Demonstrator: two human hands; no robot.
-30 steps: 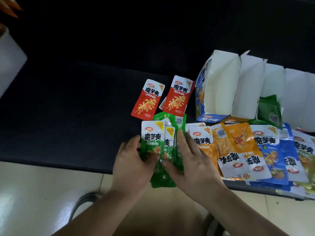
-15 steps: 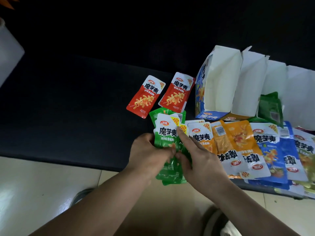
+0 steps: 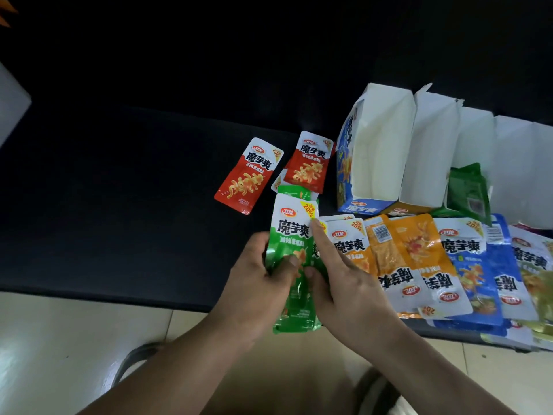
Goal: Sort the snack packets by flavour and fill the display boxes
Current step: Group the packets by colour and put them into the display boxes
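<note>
Here the left hand grips the green packets, while the right hand pinches their edge, forefinger straight.

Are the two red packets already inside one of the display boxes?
No, the red packets lie flat on the dark table, outside and to the left of the blue box.

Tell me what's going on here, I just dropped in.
A person holds a stack of green packets at the near edge of the table: the left hand grips it, the right hand pinches its right side. Two red packets lie just beyond; orange packets and blue packets are spread to the right. The boxes stand open behind, and the blue box looks empty.
</note>
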